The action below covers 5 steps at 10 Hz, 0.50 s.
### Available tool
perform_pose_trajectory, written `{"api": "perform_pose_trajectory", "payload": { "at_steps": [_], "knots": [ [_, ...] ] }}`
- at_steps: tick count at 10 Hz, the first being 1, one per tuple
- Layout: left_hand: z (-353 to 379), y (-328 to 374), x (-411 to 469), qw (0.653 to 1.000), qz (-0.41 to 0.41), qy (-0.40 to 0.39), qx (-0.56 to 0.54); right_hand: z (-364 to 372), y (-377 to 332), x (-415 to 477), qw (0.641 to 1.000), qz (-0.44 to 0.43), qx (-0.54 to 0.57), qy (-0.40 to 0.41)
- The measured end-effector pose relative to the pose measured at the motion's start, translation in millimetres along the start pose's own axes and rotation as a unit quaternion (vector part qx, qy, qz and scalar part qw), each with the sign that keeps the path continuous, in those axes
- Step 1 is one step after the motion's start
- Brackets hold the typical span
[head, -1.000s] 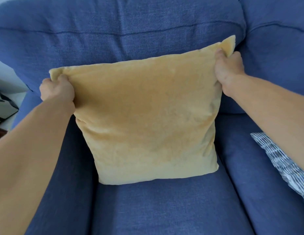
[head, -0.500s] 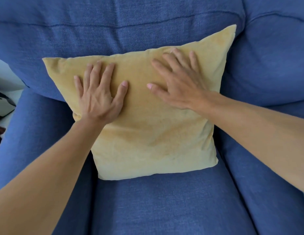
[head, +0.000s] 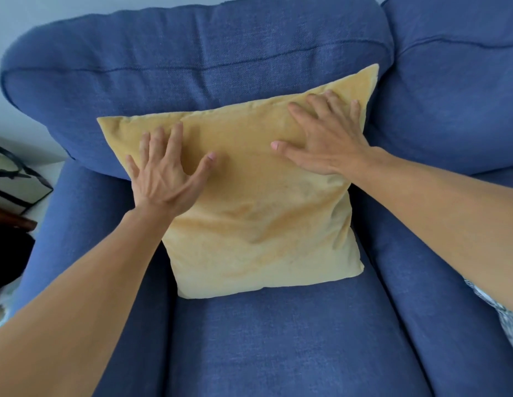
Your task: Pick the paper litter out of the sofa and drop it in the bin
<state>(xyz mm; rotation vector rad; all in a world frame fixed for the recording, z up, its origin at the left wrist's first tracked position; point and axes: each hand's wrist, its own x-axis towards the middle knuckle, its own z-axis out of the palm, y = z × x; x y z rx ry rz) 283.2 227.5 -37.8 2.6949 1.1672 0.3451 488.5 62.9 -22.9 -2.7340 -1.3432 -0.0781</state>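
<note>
A yellow cushion (head: pixel 261 224) leans against the back of the blue sofa (head: pixel 192 70), standing on the seat. My left hand (head: pixel 166 176) lies flat on the cushion's upper left part with its fingers spread. My right hand (head: pixel 327 138) lies flat on the upper right part, fingers spread too. Neither hand holds anything. No paper litter and no bin show in this view.
The sofa's left armrest (head: pixel 77 219) runs down the left side. Beyond it stands a white bag with black handles (head: pixel 17 181) on the floor. A patterned black-and-white cushion (head: pixel 504 316) peeks in at the right edge, under my right forearm.
A second ago both hands gripped the cushion's top corners. They let go and now press flat on its face. The view has pulled back a little.
</note>
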Motion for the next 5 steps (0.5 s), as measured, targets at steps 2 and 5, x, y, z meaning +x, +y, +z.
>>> {"api": "perform_pose_trajectory", "payload": {
  "at_steps": [2, 5],
  "knots": [
    [-55, 27, -12, 1.000, 0.001, 0.020, -0.008, -54, -5, -24, 1.000, 0.000, 0.014, 0.010],
    [-129, 77, -37, 0.999, 0.048, 0.011, -0.005, -154, 6, -69, 0.999, 0.034, 0.006, -0.009]
  ]
}}
